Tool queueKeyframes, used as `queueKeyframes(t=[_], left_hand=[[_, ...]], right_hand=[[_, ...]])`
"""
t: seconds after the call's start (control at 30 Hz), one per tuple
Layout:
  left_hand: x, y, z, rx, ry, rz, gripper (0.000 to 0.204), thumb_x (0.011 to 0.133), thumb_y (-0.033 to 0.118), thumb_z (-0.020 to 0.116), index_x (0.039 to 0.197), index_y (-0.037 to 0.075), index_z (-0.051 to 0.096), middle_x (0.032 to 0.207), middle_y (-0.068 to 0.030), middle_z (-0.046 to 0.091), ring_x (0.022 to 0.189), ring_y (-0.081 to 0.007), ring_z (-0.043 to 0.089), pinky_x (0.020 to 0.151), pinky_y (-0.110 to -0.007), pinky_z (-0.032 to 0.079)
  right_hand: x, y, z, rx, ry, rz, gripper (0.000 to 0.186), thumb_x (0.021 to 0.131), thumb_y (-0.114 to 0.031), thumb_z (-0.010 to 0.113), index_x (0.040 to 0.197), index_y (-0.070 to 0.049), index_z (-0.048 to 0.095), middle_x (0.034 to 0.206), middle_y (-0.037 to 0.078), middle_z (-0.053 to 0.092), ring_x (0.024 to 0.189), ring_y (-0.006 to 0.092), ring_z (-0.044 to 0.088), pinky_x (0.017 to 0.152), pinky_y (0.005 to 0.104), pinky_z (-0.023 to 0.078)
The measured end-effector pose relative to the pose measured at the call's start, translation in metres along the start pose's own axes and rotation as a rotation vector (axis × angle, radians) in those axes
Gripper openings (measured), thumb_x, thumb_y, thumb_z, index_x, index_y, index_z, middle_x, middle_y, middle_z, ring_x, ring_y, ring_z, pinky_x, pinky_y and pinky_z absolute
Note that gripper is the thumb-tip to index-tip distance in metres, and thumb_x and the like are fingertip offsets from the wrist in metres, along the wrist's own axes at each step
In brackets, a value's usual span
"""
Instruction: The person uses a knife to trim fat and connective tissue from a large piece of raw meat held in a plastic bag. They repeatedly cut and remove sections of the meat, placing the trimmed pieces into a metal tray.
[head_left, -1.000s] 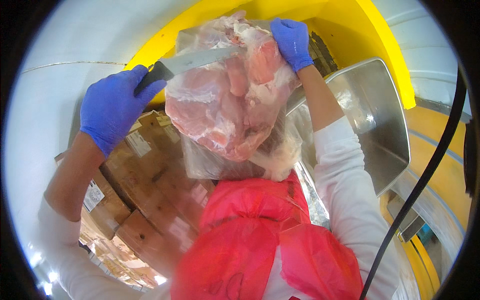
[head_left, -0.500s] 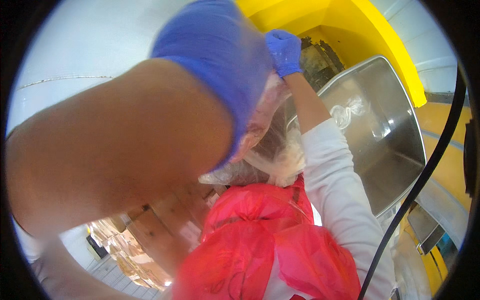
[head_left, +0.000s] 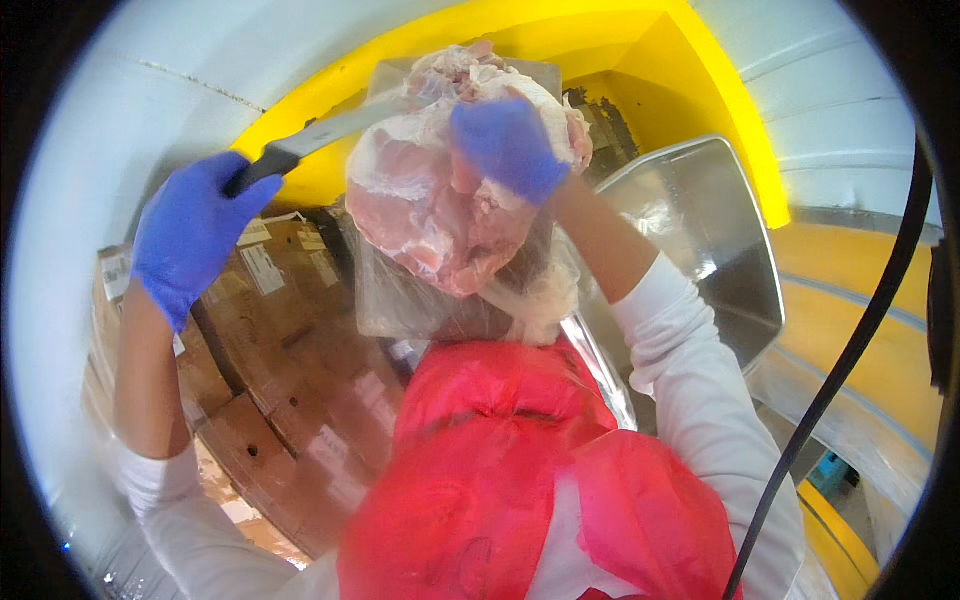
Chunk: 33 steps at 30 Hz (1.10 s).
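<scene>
Raw meat [head_left: 425, 210], overlapping far edge of clear plastic [head_left: 385, 312], lies R of L hand [head_left: 200, 225] clenching knife [head_left: 328, 130] angled meatward; R hand [head_left: 510, 150] nearer, grip unclear (blur).

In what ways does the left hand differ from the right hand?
The left hand grips a knife; the right hand shows no tool. The left hand is beside the meat and fairly sharp; the right hand is in front of it and blurred. Both wear blue gloves.
</scene>
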<state>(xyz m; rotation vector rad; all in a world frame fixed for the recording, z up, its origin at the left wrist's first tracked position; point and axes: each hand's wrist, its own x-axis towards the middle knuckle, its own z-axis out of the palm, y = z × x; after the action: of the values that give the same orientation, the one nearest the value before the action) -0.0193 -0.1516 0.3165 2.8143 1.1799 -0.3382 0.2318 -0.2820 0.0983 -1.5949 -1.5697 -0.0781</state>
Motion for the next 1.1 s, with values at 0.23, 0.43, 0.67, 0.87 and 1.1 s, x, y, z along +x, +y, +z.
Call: queueKeyframes(t=[0.23,0.43,0.67,0.87,1.1], left_hand=[[-0.018,-0.114,0.090,-0.573,0.042,-0.096,0.041,0.094,0.035,0.070,0.105,-0.005,0.069,0.079,-0.0067,0.065,0.074,-0.0129,0.057,0.071,-0.033,0.047],[0.007,-0.120,0.156,-0.726,0.068,-0.075,0.046,0.095,0.037,0.068,0.109,-0.006,0.068,0.083,-0.0075,0.066,0.079,-0.0120,0.057,0.076,-0.030,0.048],[-0.007,-0.069,0.118,-0.356,0.283,0.206,0.040,0.095,0.034,0.067,0.125,0.007,0.067,0.112,-0.0186,0.071,0.097,-0.0297,0.071,0.086,-0.037,0.053],[0.010,-0.034,0.053,0.129,0.347,0.520,0.039,0.093,0.036,0.065,0.125,0.013,0.067,0.098,-0.0174,0.070,0.090,-0.0382,0.067,0.078,-0.046,0.054],[0.068,-0.019,0.002,0.421,0.297,0.871,0.035,0.091,0.033,0.065,0.118,0.013,0.070,0.093,-0.0143,0.069,0.083,-0.0364,0.066,0.077,-0.046,0.052]], right_hand=[[-0.046,-0.045,0.007,-0.053,0.043,-0.038,0.014,0.087,-0.017,0.066,0.075,-0.012,0.068,0.063,0.011,0.060,0.055,0.0310,0.058,0.053,0.0437,0.044],[0.004,-0.055,-0.038,-0.027,0.248,0.439,0.033,0.092,-0.024,0.069,0.068,-0.003,0.061,0.058,0.009,0.052,0.054,0.0199,0.048,0.055,0.0377,0.043],[-0.047,0.007,-0.043,-0.252,0.279,0.662,0.040,0.090,-0.042,0.070,0.096,-0.002,0.066,0.088,0.020,0.066,0.084,0.0346,0.066,0.074,0.0423,0.051],[-0.077,-0.007,0.009,-0.264,0.313,0.689,0.084,0.079,-0.052,0.076,0.139,-0.002,0.046,0.138,0.031,0.047,0.129,0.0439,0.046,0.105,0.0565,0.036],[-0.101,-0.012,0.037,-0.478,0.431,0.582,0.106,0.062,-0.055,0.083,0.145,-0.003,0.042,0.147,0.035,0.037,0.139,0.0526,0.032,0.115,0.0626,0.024]])
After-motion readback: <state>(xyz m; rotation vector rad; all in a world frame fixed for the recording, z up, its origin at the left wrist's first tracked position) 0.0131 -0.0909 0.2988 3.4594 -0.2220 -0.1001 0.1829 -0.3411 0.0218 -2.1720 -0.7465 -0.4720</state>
